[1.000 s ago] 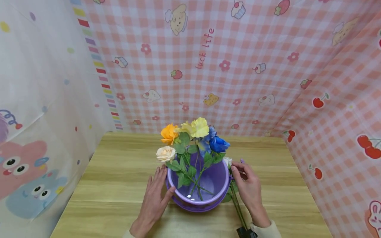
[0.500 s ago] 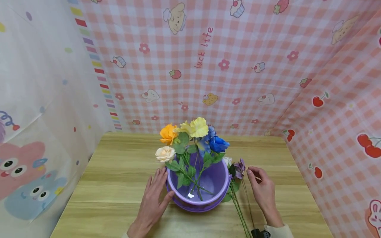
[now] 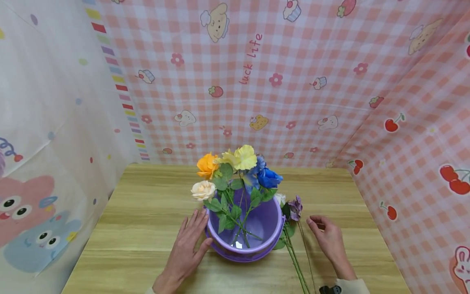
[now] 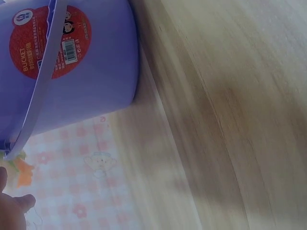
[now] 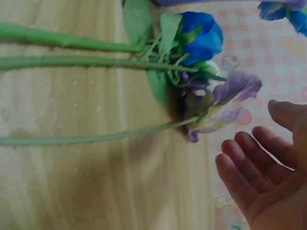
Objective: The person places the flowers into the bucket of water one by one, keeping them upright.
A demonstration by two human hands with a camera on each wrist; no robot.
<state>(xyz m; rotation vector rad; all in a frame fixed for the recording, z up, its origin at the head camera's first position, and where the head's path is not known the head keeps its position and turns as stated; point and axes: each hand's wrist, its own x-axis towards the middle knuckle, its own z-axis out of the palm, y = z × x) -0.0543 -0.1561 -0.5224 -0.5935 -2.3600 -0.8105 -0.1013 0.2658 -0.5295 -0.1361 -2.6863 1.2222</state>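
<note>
At the bottom edge of the head view, a small black device [image 3: 329, 290] and a pale cuff [image 3: 354, 286] beside it are cut off behind the right fingers, along with the lower ends of the thin green stems [image 3: 298, 261] lying to those fingers' left. The right hand [image 3: 329, 243] holds nothing, its fingers loosely bent and slightly spread, just beside a ruffled purple artificial flower [image 3: 295, 208]. The left hand [image 3: 187, 247] lies with fingers nearly straight, holding nothing; whether its fingertips touch the bucket is hard to tell, and the left wrist view catches only a cropped bit of it. Between both sets of fingers stands the round purple plastic bucket [image 3: 267, 223], its base hidden from above; a red sticker [image 4: 29, 43] on its side is partly covered by the purple handle [image 4: 42, 81]. Beyond the purple bloom, a white flower [image 3: 280, 199] is half hidden by the rim, and a blue rose [image 5: 204, 37] lying there is clear only from the right wrist. Orange, cream, yellow and blue artificial flowers [image 3: 244, 158] lean in the bucket, their heads farther off than the left fingers. Under everything spreads the pale wood-grain worktop [image 3: 147, 212]; past it hang a pink-and-white checked cloth [image 3: 312, 49] and, to the left, a white cartoon-printed cloth [image 3: 55, 90], both running out of view.
</note>
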